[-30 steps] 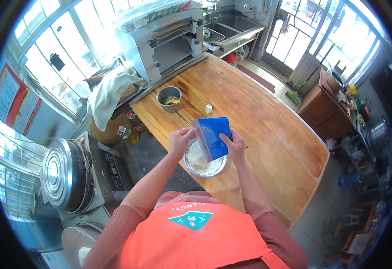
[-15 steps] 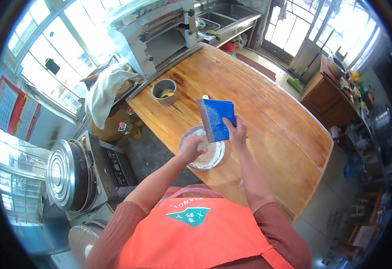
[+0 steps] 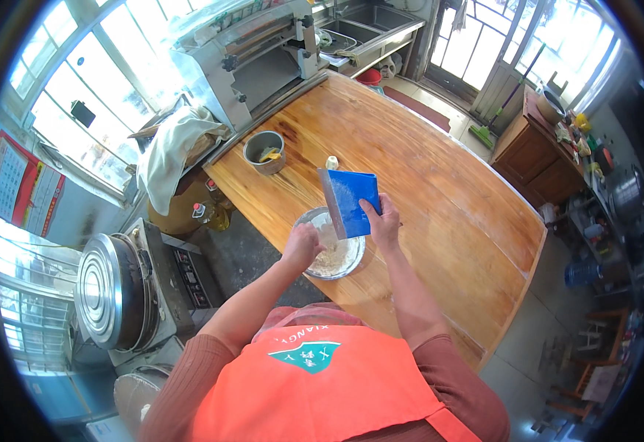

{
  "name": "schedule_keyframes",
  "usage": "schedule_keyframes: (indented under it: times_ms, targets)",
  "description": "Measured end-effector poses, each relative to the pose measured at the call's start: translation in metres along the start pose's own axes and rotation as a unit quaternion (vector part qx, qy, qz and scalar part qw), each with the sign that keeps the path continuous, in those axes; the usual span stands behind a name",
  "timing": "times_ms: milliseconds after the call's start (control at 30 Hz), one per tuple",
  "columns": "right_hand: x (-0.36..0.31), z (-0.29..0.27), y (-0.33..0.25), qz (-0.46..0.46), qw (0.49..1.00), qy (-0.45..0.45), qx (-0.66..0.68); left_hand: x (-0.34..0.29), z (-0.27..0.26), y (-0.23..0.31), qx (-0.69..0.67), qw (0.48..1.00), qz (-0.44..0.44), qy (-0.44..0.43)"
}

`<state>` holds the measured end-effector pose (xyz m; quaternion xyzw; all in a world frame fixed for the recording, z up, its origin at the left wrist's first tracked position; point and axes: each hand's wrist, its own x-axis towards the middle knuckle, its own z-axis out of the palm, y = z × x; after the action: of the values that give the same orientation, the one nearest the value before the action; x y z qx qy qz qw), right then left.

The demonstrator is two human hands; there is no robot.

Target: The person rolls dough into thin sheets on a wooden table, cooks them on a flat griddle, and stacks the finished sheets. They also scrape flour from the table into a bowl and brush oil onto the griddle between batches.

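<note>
My right hand grips a blue dough scraper with a metal edge, its face dusted with white powder. The scraper is tilted above the far right side of a round metal bowl and hides part of it. Pale flour lies in the bowl and coats its inner wall. At the bowl's left rim is my left hand, its fingers curled together; whatever they may pinch is hidden. A small whitish lump sits on the wooden table just beyond the scraper.
A grey metal pot with something yellow inside stands near the table's left edge. Behind it is a large metal roller machine. On the left are a round lidded metal pan and oil bottles. A cabinet stands far right.
My left hand has drawn back from over the bowl toward its left rim, fingers more curled. The scraper has come slightly lower and nearer. The whole view has shifted a little.
</note>
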<state>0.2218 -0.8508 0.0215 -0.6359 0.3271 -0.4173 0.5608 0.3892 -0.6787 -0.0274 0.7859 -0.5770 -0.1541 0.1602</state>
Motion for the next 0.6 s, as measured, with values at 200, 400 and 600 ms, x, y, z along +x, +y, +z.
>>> schedule_keyframes:
  times_ms: [200, 400, 600]
  targets:
    - [-0.004, 0.006, 0.005, 0.013, 0.999, -0.025, 0.046, 0.016, -0.039, -0.009, -0.097, 0.994, -0.041, -0.036]
    - [-0.009, 0.011, 0.004, 0.031, 0.991, -0.079, 0.103, 0.058, -0.097, 0.006, -0.467, 0.878, -0.073, 0.075]
    - [-0.01, 0.015, -0.002, 0.056, 0.982, -0.073, 0.165, 0.036, -0.065, 0.025, -0.284, 0.955, -0.065, 0.062]
